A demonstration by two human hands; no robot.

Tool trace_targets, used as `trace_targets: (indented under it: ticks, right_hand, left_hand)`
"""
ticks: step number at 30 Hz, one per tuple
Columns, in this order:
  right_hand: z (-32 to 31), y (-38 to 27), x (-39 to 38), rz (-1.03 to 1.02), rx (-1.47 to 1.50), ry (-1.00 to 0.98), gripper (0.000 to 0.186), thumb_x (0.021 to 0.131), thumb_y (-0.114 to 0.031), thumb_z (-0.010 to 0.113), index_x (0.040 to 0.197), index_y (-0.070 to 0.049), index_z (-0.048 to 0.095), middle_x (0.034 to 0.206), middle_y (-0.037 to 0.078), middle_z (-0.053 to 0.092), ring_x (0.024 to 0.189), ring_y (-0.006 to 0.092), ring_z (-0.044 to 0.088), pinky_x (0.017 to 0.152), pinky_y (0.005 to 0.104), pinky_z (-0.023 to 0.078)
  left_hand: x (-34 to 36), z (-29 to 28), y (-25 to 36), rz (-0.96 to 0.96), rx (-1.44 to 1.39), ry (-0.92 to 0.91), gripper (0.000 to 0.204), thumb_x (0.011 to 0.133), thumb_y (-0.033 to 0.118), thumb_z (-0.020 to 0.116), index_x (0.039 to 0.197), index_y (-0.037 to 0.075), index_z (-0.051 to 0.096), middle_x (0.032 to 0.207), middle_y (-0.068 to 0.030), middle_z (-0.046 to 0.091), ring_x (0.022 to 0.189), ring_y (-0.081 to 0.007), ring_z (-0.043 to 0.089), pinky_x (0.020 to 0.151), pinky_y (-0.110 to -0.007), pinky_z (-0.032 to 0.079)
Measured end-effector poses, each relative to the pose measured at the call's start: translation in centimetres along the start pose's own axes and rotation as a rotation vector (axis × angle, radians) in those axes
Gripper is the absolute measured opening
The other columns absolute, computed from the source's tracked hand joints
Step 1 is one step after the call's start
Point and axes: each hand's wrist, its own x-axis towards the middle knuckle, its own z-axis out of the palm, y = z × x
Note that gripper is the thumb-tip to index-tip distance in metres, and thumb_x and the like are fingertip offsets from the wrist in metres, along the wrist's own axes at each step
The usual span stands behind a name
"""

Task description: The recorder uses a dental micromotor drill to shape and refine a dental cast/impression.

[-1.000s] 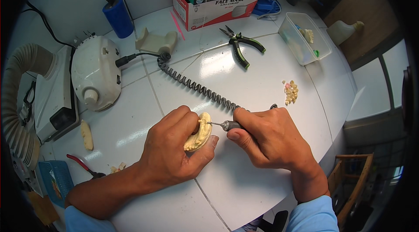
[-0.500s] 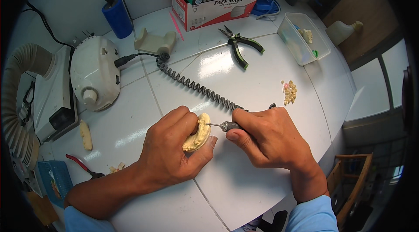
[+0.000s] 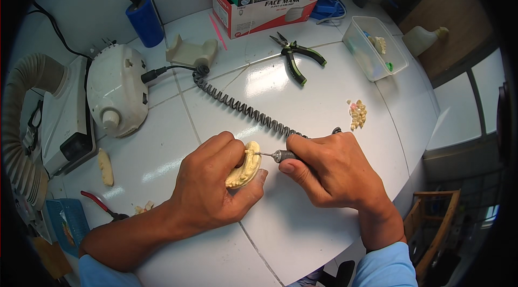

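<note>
My left hand [image 3: 213, 179] is closed round a pale yellow dental cast [image 3: 248, 167], its row of teeth turned toward the right. In my right hand [image 3: 337, 171] is a rotary handpiece [image 3: 283, 155], gripped like a pen, with the thumb and index finger near its front end. The thin metal bur of the handpiece touches, or nearly touches, the upper part of the cast. A coiled black cord [image 3: 245, 108] runs from behind my right hand to the white control unit [image 3: 117, 90] at the left. My palms hide part of the cast and most of the handpiece.
Black-and-green pliers [image 3: 295, 55] lie beyond my hands. To the right are loose artificial teeth [image 3: 358, 114] and a clear plastic box [image 3: 372, 68]. Stacked mask boxes [image 3: 264, 14] stand at the back. Red-handled pliers [image 3: 100, 203] and a blue basket [image 3: 67, 225] are near my left forearm.
Almost nothing differs. The cast has shifted down very slightly in my left hand's grip, and the handpiece stays at the same spot.
</note>
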Motion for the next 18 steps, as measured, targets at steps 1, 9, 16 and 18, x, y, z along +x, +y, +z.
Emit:
trace_targets:
  ticks: [1,9,16,18]
  right_hand:
    - [0.07,0.04,0.04,0.011,-0.013,0.019,0.041,0.111,-0.042,0.061,0.088,-0.008,0.06,0.062,0.011,0.065,0.054,0.0367,0.064,0.053,0.0471,0.046]
    - [-0.09,0.16,-0.02,-0.011,0.011,-0.003,0.041,0.111,-0.042,0.061,0.088,-0.009,0.06,0.062,0.011,0.065,0.055,0.0371,0.065,0.054,0.0476,0.047]
    - [-0.3,0.17,-0.04,-0.017,0.015,-0.028,0.04,0.11,-0.042,0.062,0.088,-0.009,0.06,0.061,0.012,0.065,0.055,0.038,0.064,0.054,0.048,0.047]
    - [-0.15,0.19,-0.03,-0.005,0.006,-0.005,0.04,0.11,-0.042,0.063,0.088,-0.009,0.061,0.061,0.012,0.064,0.055,0.0378,0.064,0.054,0.048,0.047]
  left_hand:
    - [0.0,-0.01,-0.02,0.002,0.001,-0.003,0.031,0.087,0.019,0.081,0.082,0.001,0.057,0.078,-0.0124,0.049,0.065,-0.0285,0.05,0.058,-0.044,0.042]
    - [-0.02,-0.04,-0.08,0.005,0.003,-0.01,0.031,0.085,0.019,0.081,0.082,0.001,0.056,0.078,-0.0126,0.05,0.066,-0.0289,0.051,0.058,-0.044,0.042]
    - [-0.01,0.11,-0.19,0.023,-0.011,0.006,0.029,0.085,0.016,0.079,0.08,0.001,0.054,0.078,-0.0101,0.047,0.064,-0.0235,0.045,0.058,-0.04,0.036]
    - [0.01,0.03,-0.09,0.024,-0.014,0.008,0.029,0.085,0.016,0.079,0.08,0.001,0.054,0.078,-0.0102,0.047,0.064,-0.0235,0.045,0.058,-0.04,0.036]
